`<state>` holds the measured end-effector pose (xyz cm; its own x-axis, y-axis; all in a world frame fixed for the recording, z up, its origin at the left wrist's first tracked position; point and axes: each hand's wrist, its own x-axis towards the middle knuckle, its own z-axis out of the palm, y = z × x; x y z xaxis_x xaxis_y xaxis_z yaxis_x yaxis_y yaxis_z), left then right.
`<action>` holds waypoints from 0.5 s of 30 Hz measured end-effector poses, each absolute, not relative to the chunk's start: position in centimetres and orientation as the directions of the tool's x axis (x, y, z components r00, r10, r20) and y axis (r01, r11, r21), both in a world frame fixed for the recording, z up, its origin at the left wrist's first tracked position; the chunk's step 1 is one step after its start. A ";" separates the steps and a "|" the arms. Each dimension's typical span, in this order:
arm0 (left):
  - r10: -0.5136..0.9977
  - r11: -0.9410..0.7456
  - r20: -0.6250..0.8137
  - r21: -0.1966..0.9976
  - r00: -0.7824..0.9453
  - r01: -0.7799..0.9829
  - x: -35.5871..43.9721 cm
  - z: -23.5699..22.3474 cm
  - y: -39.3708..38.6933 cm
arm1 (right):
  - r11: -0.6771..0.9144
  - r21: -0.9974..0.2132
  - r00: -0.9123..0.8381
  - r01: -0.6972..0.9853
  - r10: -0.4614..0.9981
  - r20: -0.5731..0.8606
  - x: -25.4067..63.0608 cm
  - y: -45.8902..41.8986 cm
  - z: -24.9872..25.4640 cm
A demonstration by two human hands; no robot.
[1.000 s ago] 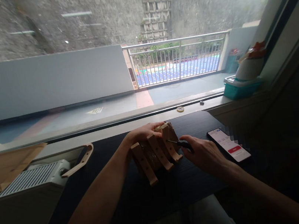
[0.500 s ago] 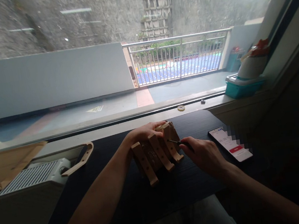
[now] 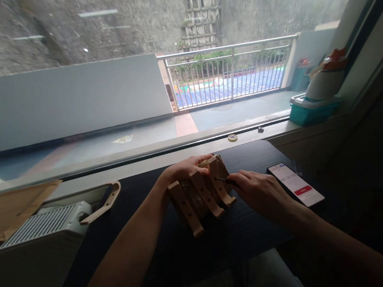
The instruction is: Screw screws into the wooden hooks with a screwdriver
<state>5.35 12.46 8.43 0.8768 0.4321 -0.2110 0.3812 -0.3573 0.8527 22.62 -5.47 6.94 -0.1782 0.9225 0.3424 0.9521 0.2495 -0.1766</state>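
On the dark table stands a brown block (image 3: 196, 194) with a shiny, tape-like surface. Three wooden pieces with holes and hooked lower ends lean across it: a left piece (image 3: 183, 204), a middle piece (image 3: 204, 195) and a right piece (image 3: 213, 167). My left hand (image 3: 191, 166) is closed over the top of the block, with some fingers hidden behind the wood. In my right hand (image 3: 258, 190), a screwdriver (image 3: 223, 179) is gripped by its dark handle. Its thin shaft reaches a hole in the right piece; the handle is mostly hidden by my fingers.
A phone (image 3: 299, 186) lies on the table (image 3: 207, 251) to the right. At left, another curved wooden piece (image 3: 105, 205) rests near a white ribbed unit (image 3: 48, 224) and cardboard (image 3: 14, 208). A tape roll (image 3: 233, 137) and a teal box (image 3: 311, 112) sit on the windowsill.
My right hand has turned and its fingers have shifted on the screwdriver, covering more of the handle. The tip stays at the right wooden piece; my left hand keeps its place.
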 end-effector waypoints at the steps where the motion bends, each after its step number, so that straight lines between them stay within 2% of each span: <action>1: 0.426 -0.357 -0.212 0.854 0.879 0.379 5.4 8.4 12.5 | 0.230 -0.215 -0.148 0.949 0.930 0.337 22.6 -5.5 6.8; 6: 0.421 -0.367 -0.219 0.846 0.880 0.386 5.5 8.2 12.6 | 0.064 -0.399 0.053 0.915 0.959 0.277 22.6 -5.6 5.9; 9: 0.424 -0.337 -0.215 0.864 0.880 0.374 5.5 8.2 12.6 | 0.034 -0.384 0.079 0.923 0.959 0.273 22.7 -5.7 5.7; 15: 0.400 -0.289 -0.178 0.907 0.899 0.308 5.1 8.6 12.5 | 0.162 -0.338 -0.040 0.927 0.939 0.340 23.3 -6.9 5.8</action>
